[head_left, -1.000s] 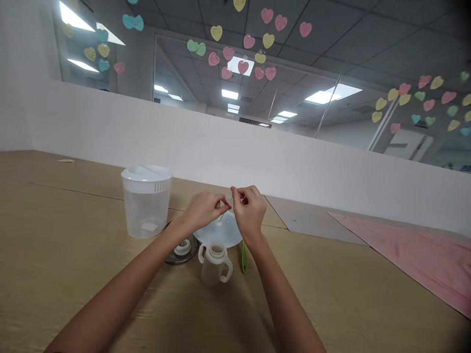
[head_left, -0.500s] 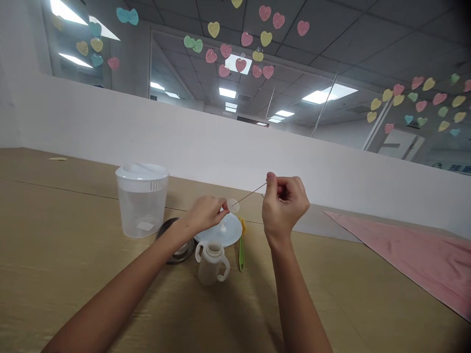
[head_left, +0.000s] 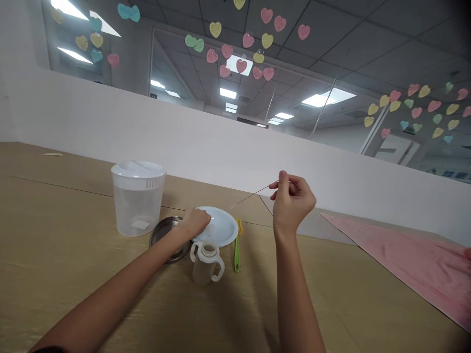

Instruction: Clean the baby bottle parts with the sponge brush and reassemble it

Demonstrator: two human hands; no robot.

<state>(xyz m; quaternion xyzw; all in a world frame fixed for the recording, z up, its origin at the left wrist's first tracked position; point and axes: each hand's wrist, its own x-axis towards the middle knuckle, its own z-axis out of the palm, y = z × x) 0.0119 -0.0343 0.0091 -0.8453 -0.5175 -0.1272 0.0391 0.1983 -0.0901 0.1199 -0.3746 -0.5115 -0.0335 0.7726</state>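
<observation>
My right hand (head_left: 294,201) is raised, its fingers closed on one end of a thin stick (head_left: 250,196) that slants down to the left. Over the left part of a white plate (head_left: 228,230), my left hand (head_left: 196,222) is closed around something clear and round, mostly hidden by the fingers. Below the plate stands an open bottle (head_left: 206,264) with two white handles. Left of it lies a round metal dish (head_left: 158,236), partly covered by my left forearm. A green-handled brush (head_left: 237,252) with a yellow head lies right of the plate.
A clear bucket with a white lid (head_left: 138,198) stands at the left. A pink cloth (head_left: 401,260) covers the right side of the table, with part of another person's hand (head_left: 467,253) at the frame's edge. A white wall (head_left: 206,142) runs behind the table.
My left hand has moved left and down to the plate, taking the clear round piece away from the stick's tip. My right hand has shifted slightly right with the stick.
</observation>
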